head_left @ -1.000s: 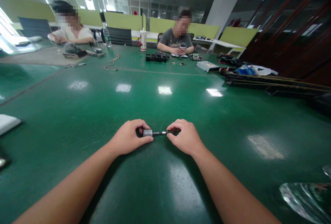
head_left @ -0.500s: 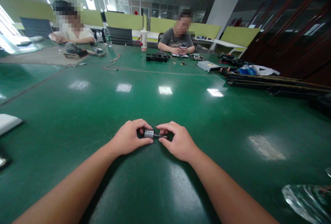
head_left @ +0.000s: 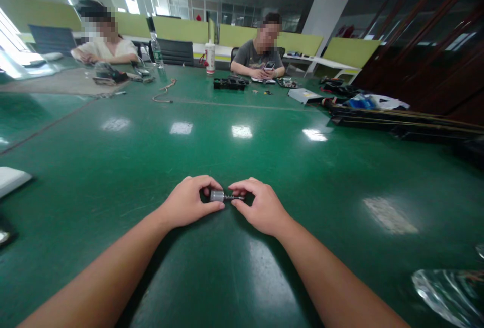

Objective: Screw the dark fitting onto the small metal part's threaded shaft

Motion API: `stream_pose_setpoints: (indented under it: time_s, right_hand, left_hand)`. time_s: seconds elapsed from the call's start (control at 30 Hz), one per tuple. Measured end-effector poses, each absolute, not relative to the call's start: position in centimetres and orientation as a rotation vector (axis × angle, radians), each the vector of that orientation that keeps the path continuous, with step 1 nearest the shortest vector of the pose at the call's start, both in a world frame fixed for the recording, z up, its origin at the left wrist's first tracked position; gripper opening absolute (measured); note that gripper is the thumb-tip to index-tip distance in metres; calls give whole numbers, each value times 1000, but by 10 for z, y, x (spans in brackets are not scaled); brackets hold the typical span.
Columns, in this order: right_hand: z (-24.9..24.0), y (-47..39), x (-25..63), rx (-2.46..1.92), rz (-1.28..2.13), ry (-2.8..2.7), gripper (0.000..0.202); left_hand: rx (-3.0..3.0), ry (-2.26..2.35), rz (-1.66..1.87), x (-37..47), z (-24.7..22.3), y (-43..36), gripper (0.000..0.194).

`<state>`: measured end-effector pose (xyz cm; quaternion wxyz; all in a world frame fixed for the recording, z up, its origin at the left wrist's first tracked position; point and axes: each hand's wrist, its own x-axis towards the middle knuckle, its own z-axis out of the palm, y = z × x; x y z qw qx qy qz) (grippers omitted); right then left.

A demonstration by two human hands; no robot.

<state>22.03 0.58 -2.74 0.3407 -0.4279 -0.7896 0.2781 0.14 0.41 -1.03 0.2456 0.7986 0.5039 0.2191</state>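
Note:
A small silver motor-like cylinder [head_left: 217, 196] with a thin dark threaded shaft [head_left: 232, 197] lies sideways low over the green table [head_left: 242, 161]. My left hand [head_left: 192, 198] curves round the cylinder end, thumb in front and fingers behind. At the shaft end is my right hand [head_left: 260, 204], its thumb and fingers bent about the tip. The shaft points right, between the two hands. Parts of the fingers behind are hidden.
Two people sit across the table. Near them are a black plastic part [head_left: 230, 84], a white cup [head_left: 210, 59], a bottle [head_left: 156, 51] and a cord [head_left: 164, 92]. A metal box [head_left: 304, 96] and long dark bars [head_left: 401, 122] lie right; clear plastic [head_left: 446, 292] is at lower right.
The cylinder and shaft look slightly turned between my fingers. Both hands have stayed almost in the same place.

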Motion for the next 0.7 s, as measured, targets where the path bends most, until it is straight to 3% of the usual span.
stream_pose_setpoints:
  time_s: [0.7]
  right_hand:
    - [-23, 8, 219, -1114, 648, -2227, 16]
  left_hand:
    - [2189, 1343, 587, 3, -8, 4, 25]
